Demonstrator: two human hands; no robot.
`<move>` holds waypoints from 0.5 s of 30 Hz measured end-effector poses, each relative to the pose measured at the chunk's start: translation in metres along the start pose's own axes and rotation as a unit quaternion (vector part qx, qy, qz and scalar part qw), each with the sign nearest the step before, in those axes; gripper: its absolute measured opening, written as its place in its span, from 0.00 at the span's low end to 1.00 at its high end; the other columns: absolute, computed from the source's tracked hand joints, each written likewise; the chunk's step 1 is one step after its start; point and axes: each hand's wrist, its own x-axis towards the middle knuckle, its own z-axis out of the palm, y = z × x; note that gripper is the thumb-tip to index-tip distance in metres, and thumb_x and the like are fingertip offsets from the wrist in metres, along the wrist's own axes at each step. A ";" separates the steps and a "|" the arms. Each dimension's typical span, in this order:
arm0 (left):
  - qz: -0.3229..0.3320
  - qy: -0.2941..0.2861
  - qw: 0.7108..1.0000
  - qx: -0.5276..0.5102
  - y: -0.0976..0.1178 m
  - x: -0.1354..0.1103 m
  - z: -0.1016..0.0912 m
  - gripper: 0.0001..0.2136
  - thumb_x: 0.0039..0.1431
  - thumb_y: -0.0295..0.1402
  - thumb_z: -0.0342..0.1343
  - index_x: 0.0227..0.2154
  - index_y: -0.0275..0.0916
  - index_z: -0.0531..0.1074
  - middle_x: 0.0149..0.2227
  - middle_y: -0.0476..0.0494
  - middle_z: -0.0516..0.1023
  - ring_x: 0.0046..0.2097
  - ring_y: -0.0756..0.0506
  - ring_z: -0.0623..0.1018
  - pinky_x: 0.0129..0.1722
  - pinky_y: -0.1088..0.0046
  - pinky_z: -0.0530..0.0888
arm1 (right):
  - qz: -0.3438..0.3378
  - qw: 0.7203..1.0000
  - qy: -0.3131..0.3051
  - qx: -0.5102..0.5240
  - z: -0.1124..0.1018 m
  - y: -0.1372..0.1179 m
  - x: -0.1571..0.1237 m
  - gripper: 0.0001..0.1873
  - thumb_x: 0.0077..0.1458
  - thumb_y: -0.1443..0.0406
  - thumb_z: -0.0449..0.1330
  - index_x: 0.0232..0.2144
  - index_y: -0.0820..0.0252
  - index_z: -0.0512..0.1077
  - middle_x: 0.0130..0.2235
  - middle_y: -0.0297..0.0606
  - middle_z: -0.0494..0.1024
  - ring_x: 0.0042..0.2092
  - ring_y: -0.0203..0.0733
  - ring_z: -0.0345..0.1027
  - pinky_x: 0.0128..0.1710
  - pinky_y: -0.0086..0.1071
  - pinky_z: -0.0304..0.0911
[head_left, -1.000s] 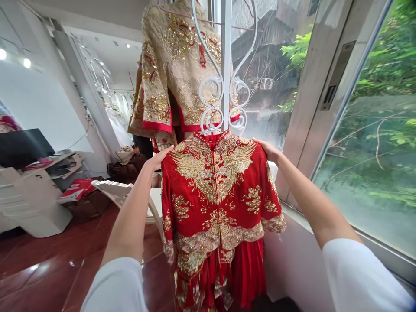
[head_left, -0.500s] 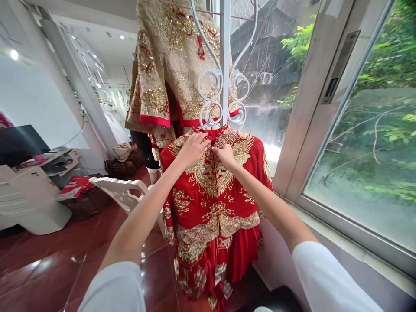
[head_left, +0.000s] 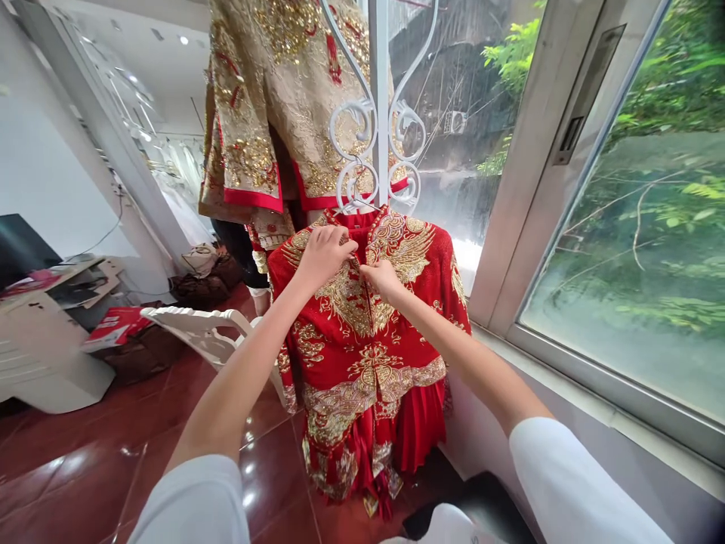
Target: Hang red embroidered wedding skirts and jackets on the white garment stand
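Note:
A red jacket (head_left: 340,363) with gold embroidery hangs in front of me on a hanger, over a red pleated skirt (head_left: 419,427). My left hand (head_left: 325,253) is closed on the left edge of the jacket's front opening, just below the collar. Pinched on the opposite edge, slightly lower, is my right hand (head_left: 381,278). The collar stands parted above my hands. Whatever fastening lies under the fingertips is too small to make out.
A white scrolled metal stand (head_left: 381,106) rises behind the jacket. Beyond it hangs a gold sequined garment (head_left: 254,128) with red trim. A white chair (head_left: 198,329) stands left, a window (head_left: 612,249) and sill at right. A desk (head_left: 57,340) is far left.
The view has shifted, so the jacket sits slightly further left. Both hands stay at the neckline; the collar opening looks wider, and my left hand has moved a little left of the right one.

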 end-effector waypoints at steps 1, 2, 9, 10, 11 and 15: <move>-0.009 0.011 1.000 0.004 -0.002 -0.002 -0.003 0.09 0.61 0.32 0.46 0.39 0.42 0.71 0.48 0.40 0.66 0.53 0.39 0.61 0.53 0.57 0.56 | 0.004 1.000 -0.006 -0.007 -0.001 0.010 -0.006 0.18 0.47 0.71 0.56 0.10 0.59 0.58 0.10 0.26 0.53 0.15 0.27 0.44 0.14 0.25 0.40; -0.020 0.022 1.000 0.005 -0.004 -0.005 -0.006 0.09 0.61 0.32 0.46 0.38 0.43 0.71 0.47 0.40 0.66 0.53 0.39 0.61 0.53 0.57 0.56 | 0.010 1.000 -0.014 -0.015 -0.002 0.023 -0.013 0.18 0.46 0.71 0.56 0.10 0.59 0.59 0.10 0.26 0.54 0.15 0.27 0.45 0.14 0.25 0.41; -0.086 0.012 0.996 0.011 -0.043 -0.036 -0.026 0.08 0.61 0.33 0.47 0.37 0.39 0.71 0.37 0.41 0.72 0.47 0.41 0.67 0.50 0.59 0.63 | 0.086 0.993 -0.005 -0.086 0.005 0.189 -0.116 0.19 0.38 0.75 0.53 0.05 0.58 0.53 0.10 0.27 0.52 0.15 0.28 0.45 0.17 0.27 0.44; -0.099 0.010 0.995 0.012 -0.055 -0.042 -0.029 0.09 0.61 0.33 0.47 0.38 0.38 0.71 0.36 0.41 0.73 0.46 0.41 0.68 0.49 0.60 0.64 | 0.095 0.991 0.007 -0.096 0.001 0.213 -0.132 0.20 0.37 0.76 0.53 0.05 0.58 0.50 0.10 0.27 0.51 0.15 0.29 0.45 0.17 0.27 0.44; -0.124 0.023 0.992 0.012 -0.070 -0.048 -0.032 0.10 0.61 0.33 0.46 0.38 0.37 0.71 0.37 0.41 0.74 0.46 0.42 0.69 0.49 0.61 0.65 | 0.104 0.989 0.016 -0.105 -0.006 0.233 -0.146 0.20 0.37 0.76 0.53 0.05 0.57 0.49 0.10 0.27 0.51 0.15 0.30 0.46 0.17 0.28 0.45; -0.243 0.060 0.966 -0.062 -0.123 -0.066 -0.053 0.14 0.62 0.35 0.44 0.40 0.39 0.73 0.42 0.50 0.77 0.46 0.48 0.71 0.52 0.65 0.66 | 0.102 0.966 0.088 -0.220 -0.069 0.264 -0.169 0.17 0.41 0.72 0.54 0.08 0.55 0.54 0.14 0.34 0.61 0.20 0.42 0.61 0.23 0.35 0.55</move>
